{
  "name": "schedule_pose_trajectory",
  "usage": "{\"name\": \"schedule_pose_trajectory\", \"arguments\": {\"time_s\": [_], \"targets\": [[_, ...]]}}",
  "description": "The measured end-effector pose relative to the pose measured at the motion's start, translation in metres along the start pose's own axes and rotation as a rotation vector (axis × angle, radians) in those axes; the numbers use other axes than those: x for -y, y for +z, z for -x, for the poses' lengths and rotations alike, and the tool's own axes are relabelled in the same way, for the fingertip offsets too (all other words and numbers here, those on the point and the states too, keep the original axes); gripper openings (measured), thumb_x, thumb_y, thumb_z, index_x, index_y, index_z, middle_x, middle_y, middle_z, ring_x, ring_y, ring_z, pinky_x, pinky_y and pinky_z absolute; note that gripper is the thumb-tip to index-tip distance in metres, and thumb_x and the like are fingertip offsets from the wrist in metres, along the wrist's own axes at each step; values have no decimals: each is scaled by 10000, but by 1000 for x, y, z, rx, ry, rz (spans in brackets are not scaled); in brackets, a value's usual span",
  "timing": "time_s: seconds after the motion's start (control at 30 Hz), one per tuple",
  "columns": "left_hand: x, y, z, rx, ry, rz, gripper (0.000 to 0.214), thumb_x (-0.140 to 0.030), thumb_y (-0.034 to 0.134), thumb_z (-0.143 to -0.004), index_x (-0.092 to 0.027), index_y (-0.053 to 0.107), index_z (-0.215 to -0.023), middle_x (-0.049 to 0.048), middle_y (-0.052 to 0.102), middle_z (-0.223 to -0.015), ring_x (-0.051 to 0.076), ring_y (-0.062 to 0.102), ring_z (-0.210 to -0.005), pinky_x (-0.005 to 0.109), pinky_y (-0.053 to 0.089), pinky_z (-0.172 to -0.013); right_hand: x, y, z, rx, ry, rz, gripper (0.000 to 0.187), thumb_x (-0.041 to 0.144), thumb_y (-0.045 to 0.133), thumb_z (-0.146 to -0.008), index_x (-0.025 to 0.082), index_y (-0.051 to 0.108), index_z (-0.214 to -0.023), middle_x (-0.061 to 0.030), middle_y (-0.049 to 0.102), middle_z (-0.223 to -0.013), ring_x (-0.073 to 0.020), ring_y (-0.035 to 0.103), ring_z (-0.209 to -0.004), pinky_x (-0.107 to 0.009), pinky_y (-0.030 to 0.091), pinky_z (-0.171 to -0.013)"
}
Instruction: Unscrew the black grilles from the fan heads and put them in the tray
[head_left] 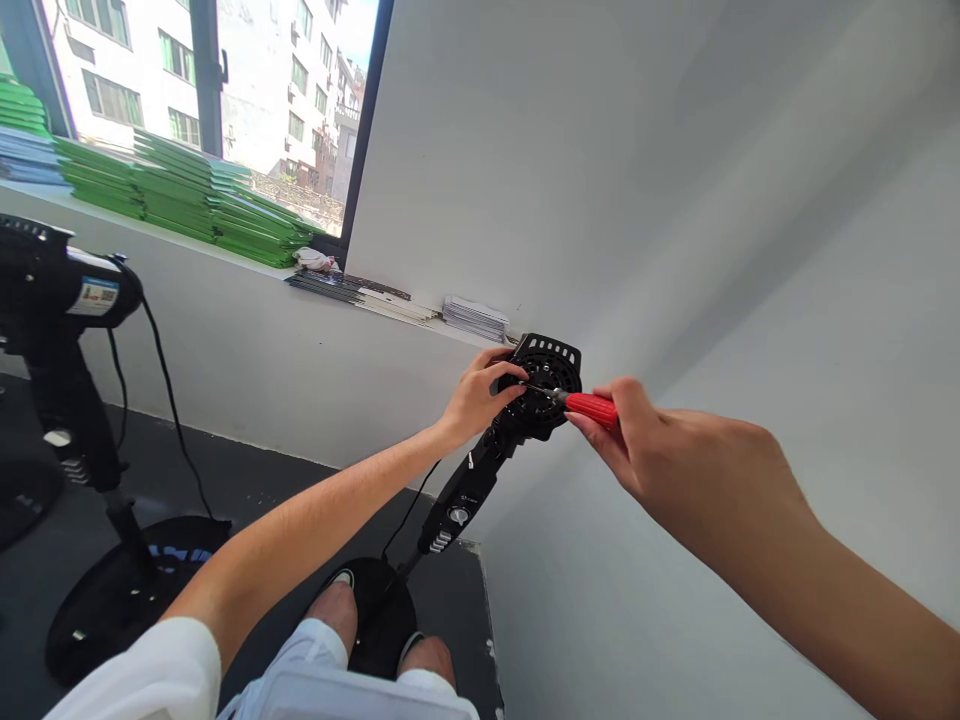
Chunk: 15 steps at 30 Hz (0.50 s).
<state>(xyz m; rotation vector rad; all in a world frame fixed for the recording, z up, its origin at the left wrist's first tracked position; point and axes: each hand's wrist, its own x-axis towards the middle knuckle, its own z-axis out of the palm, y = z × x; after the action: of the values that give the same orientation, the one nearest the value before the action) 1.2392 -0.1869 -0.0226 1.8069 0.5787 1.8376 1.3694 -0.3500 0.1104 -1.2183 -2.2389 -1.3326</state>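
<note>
A red-handled screwdriver is in my right hand, its thin metal shaft pointing left across the fan's motor head. My left hand reaches in from the other side, thumb and forefinger pinched together at the shaft's tip; whatever small thing is between them is too small to make out. Behind both hands is the black round motor head of a stand fan, without blades or grille. Its black column, with a silver knob, slants down to a round base between my feet.
Another black stand fan with a dangling cord stands at the left. Stacks of green packets, flat dark pieces and white papers lie along the window ledge. A white wall rises close on the right.
</note>
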Motion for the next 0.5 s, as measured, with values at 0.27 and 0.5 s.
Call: {"name": "schedule_pose_trajectory", "arguments": {"time_s": [0.27,0.5], "targets": [[0,0,1,-7,10,-14,138,-111,717,-884,-224,714,-964,82,632,-1335,233,616,-1260,465,491,-1124,-1,-1,-9,57,-49,-116,315,456,410,-1004,199,588,-1035,48,498,-486,-111,321,-359,-259,172,-402],[4,3,2,-3,36,-77,194,-149,710,-908,-252,727,-1071,77,635,-1378,242,612,-1279,466,498,-1125,5,-8,-25,30,-11,85,455,541,448,-997,215,497,-682,44,316,-373,-85,143,-364,-287,97,-447]]}}
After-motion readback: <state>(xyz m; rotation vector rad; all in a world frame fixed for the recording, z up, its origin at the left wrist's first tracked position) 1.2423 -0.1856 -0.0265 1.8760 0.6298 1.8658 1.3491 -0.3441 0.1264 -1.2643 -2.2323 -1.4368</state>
